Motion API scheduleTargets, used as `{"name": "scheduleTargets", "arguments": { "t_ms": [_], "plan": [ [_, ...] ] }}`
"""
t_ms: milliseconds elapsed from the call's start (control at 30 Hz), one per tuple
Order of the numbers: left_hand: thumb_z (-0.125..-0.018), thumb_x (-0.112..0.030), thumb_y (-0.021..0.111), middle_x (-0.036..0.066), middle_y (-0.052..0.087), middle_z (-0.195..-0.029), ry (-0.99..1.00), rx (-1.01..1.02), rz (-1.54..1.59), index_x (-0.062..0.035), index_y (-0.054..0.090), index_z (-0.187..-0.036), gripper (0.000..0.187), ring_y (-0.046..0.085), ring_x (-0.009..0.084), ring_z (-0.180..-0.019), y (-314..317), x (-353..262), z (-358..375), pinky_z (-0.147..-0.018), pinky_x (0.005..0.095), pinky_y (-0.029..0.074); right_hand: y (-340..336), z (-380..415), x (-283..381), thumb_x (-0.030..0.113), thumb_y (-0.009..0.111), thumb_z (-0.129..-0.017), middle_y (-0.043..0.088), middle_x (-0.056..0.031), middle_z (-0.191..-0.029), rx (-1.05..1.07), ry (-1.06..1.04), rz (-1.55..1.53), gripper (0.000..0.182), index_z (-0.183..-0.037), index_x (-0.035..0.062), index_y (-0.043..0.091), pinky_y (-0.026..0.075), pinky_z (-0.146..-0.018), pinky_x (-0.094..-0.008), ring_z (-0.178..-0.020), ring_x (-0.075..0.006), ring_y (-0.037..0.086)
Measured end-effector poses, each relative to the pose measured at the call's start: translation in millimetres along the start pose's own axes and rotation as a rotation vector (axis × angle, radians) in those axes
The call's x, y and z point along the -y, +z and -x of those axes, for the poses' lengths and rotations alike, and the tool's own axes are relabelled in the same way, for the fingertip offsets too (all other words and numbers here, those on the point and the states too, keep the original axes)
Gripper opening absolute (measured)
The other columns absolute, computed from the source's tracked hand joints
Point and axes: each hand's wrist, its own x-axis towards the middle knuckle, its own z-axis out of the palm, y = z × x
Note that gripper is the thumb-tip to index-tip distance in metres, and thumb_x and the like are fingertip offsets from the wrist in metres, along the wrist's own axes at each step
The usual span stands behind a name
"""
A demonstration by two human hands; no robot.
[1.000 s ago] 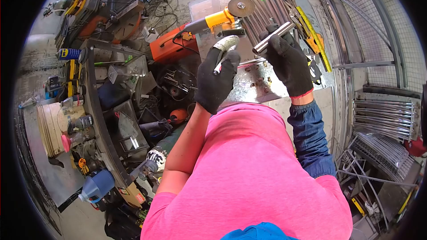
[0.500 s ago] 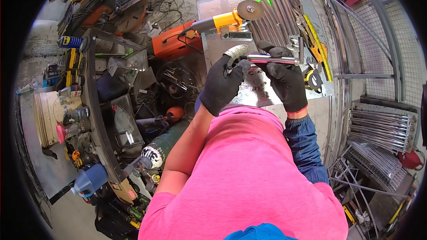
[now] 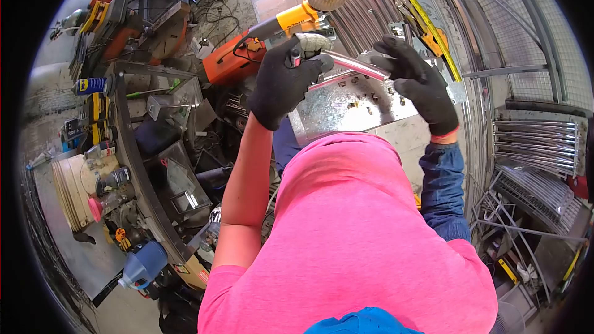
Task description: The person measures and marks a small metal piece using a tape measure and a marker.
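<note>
My left hand [image 3: 288,83], in a black glove with a whitish covering on one finger, is closed around one end of a pair of short shiny metal tubes [image 3: 359,65]. The two tubes splay apart to the right and mirror the pink shirt. A small reddish-tipped item [image 3: 296,57] is tucked in the same hand; its kind I cannot make out. My right hand [image 3: 424,83], also black-gloved, is open beside the tubes' right end, fingers apart. Beneath both hands lies a shiny metal sheet [image 3: 334,114] with dark specks.
An angle grinder [image 3: 291,20] lies at the sheet's far left, beside an orange case [image 3: 229,59]. Several long metal tubes [image 3: 365,12] and a yellow measuring stick [image 3: 433,37] lie at the back right. A cluttered bench [image 3: 145,176] stands left; chrome racks [image 3: 535,145] stand right.
My right hand has let go of the tubes and moved right, opening its fingers. My left hand has moved left and now grips the tubes, which have tilted and spread apart. The view has shifted.
</note>
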Motion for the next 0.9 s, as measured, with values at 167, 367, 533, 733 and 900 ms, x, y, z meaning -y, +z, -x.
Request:
{"name": "scheduleTargets", "arguments": {
  "t_ms": [167,367,533,733,900],
  "plan": [
    [-0.093,-0.014,0.073,0.007,0.075,-0.093,0.042,0.217,-0.24,-0.004,0.072,-0.115,0.024,0.068,0.0128,-0.083,30.4,1.4,-24.9,-0.073,0.0284,0.053,3.1,13.5,10.5,0.015,0.063,-0.099,0.06,-0.0142,-0.144,0.083,0.197,0.222,0.062,-0.155,-0.0033,0.045,0.05,-0.109,-0.0359,-0.129,-0.0197,0.059],
    [-0.089,-0.027,0.075,0.02,0.074,-0.098,0.194,0.04,-0.654,-0.0076,0.072,-0.112,0.03,0.071,0.0415,-0.097,59.7,18.3,-23.6,-0.082,0.0453,0.055,13.3,46.0,-57.1,0.018,0.059,-0.102,0.066,0.0005,-0.092,-0.324,0.245,-0.05,0.033,-0.129,0.0002,0.064,0.051,-0.064,-0.0235,-0.073,-0.0057,0.061],
    [-0.095,-0.024,0.075,0.007,0.071,-0.083,-0.373,0.007,-0.441,-0.0063,0.072,-0.12,0.03,0.068,0.0151,-0.065,35.6,28.4,-4.3,-0.057,0.0307,0.051,-12.2,106.3,-76.7,0.027,0.066,-0.097,0.067,0.0028,-0.087,-0.654,0.301,-0.002,0.045,-0.136,0.0042,0.067,0.042,-0.053,-0.0204,-0.061,-0.0036,0.054],
    [-0.101,-0.019,0.067,0.004,0.074,-0.088,-0.52,0.041,-0.32,-0.0045,0.073,-0.123,0.027,0.059,0.0062,-0.061,4.5,76.4,26.9,-0.054,0.0237,0.048,-56.3,130.3,-63.2,0.016,0.075,-0.089,0.067,0.0028,-0.085,-0.891,0.285,0.223,0.047,-0.134,0.004,0.07,0.042,-0.052,-0.0223,-0.061,-0.0032,0.052],
    [-0.1,-0.017,0.069,0.001,0.071,-0.085,-0.504,0.045,-0.304,-0.0045,0.074,-0.12,0.025,0.058,0.0051,-0.065,4.6,67.7,23.3,-0.058,0.0234,0.047,-98.7,90.6,-33.1,0.019,0.076,-0.087,0.074,-0.0039,-0.092,-0.979,0.131,0.509,0.048,-0.132,0.0034,0.071,0.052,-0.062,-0.0285,-0.069,-0.0093,0.064]
  ]
}}
